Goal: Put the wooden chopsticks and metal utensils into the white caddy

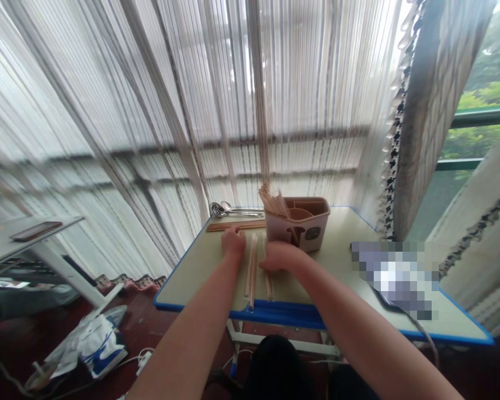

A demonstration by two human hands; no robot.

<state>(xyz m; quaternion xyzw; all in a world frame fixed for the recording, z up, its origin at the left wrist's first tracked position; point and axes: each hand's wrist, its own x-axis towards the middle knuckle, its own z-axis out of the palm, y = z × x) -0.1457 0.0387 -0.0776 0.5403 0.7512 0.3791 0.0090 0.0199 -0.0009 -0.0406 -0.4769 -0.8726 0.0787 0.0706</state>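
Observation:
My left hand (233, 243) is closed in a fist on the table, just in front of a row of brown chopsticks (252, 224). Anything inside its fingers is too small or hidden to make out. Curled over a thin bundle of paper- or plastic-wrapped chopsticks (269, 288) is my right hand (280, 256), its fingertips mostly out of sight. More wrapped chopsticks (251, 272) lie lengthwise between both hands. Behind my right hand stands a brown and beige utensil holder (316, 230) with compartments. Light wooden chopsticks (274, 203) stick up from its left compartment.
A slotted metal ladle (218, 210) and another metal spoon lie at the table's back left. A pixelated object (395, 278) with a cable rests on the right. The table (195, 278) has a blue edge. Curtains hang behind; bags (102, 341) and cords lie on the floor.

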